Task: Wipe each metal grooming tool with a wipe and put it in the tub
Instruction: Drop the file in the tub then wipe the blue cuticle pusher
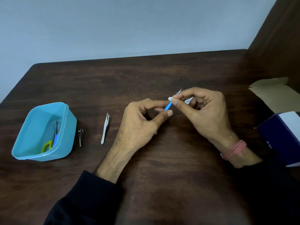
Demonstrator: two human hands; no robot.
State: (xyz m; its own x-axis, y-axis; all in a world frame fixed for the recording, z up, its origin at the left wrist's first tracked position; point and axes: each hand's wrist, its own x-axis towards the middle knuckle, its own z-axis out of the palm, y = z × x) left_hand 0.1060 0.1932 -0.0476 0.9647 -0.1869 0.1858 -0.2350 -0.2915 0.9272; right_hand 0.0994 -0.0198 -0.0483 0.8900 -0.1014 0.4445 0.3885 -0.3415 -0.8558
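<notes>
Leftmost, at about 9 o'clock on the dark wooden surface [162, 159], stands the light blue tub [44, 132]. Inside it lie scissors with yellow-green handles [48, 146] and a blue-handled tool [56, 138] leaning against the tub's right wall. Just beside the tub, toward 3 o'clock from it, a small nail clipper [80, 137] lies on the wood. Further right, near but apart from the clipper, lie metal tweezers [105, 128], their tip pointing toward 12 o'clock.

At the centre, the person's left hand [142, 125] has its grip closed on a thin blue-handled tool [168, 106], thumb and fingers pinching its lower end. The tool slants up toward 1 o'clock, held above the surface. The right hand [203, 109] pinches a small white wipe [170, 98] around the tool's upper part, its thumb and forefinger clamped on the wipe; a scrap of printed wrapper [188, 100] shows inside the palm. A pink thread band [233, 149] circles the right wrist, and both arms wear dark sleeves.

At 3 o'clock, at the edge of view, sits an open cardboard box [274, 95] with a dark blue box [280, 137] nearer the person.
</notes>
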